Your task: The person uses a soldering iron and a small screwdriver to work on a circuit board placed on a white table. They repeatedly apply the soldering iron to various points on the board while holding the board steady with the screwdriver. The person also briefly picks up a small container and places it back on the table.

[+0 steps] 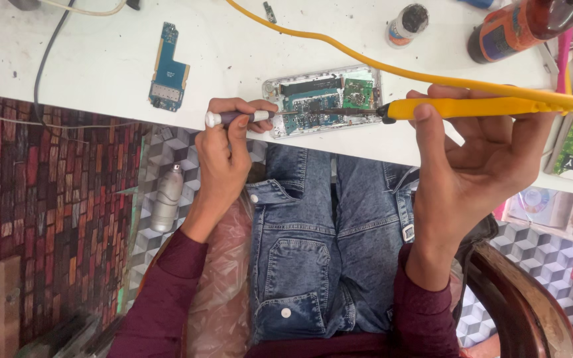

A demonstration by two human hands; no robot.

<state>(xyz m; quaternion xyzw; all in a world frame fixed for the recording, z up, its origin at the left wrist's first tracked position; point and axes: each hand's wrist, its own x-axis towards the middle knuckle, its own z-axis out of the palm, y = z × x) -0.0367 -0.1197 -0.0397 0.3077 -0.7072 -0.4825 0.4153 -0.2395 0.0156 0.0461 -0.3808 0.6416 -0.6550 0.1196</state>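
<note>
Head view: soldering iron (472,108) in right hand (479,159) lies horizontal, tip pointing left.

The dark brown plastic bottle (522,26) at the white table's (101,59) far right corner is cut off by the top edge. The yellow soldering iron's (472,107) handle and yellow cable (339,54) run out at the right edge. The tip's contact on the opened phone's green circuit board (319,103) is too small to tell.

A bright yellow soldering iron (472,107) is seen over a blue-green circuit board (319,106). A second blue board (168,66) is set on the white table (87,53). Faded blue denim jeans (319,252) and maroon sleeves (160,298) are shown against red patterned brickwork (41,212).
</note>
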